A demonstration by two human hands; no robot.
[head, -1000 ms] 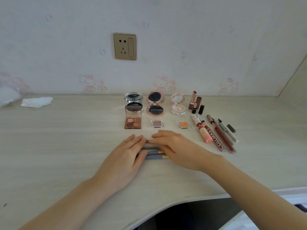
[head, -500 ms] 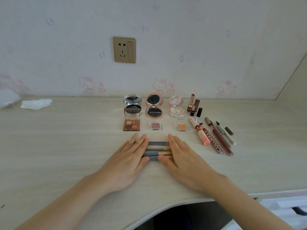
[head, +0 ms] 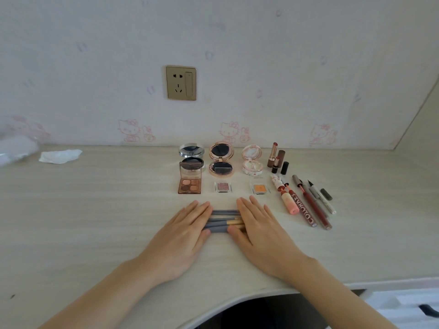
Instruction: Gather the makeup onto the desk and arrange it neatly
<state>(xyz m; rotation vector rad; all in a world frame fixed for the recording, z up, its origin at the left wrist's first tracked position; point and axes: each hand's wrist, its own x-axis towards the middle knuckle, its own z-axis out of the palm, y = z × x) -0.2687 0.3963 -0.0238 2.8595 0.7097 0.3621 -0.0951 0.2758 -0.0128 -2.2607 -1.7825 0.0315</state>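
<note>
Hands flat on desk (head: 95,233), fingers together: left hand (head: 180,236) and right hand (head: 263,233) squaring ends of grey-handled brushes (head: 222,220) between them. Beyond, eyeshadow palette (head: 190,185), open compacts (head: 221,160), lipsticks (head: 275,157), pens (head: 313,203) already lined up. Judged nearly done; stray tissue (head: 59,156) far left.

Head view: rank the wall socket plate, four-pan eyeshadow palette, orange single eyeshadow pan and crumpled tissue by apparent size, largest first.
1. Wall socket plate
2. Crumpled tissue, close behind it
3. Four-pan eyeshadow palette, lid raised
4. Orange single eyeshadow pan
Differing distances from the camera make true sizes unsure.
</note>
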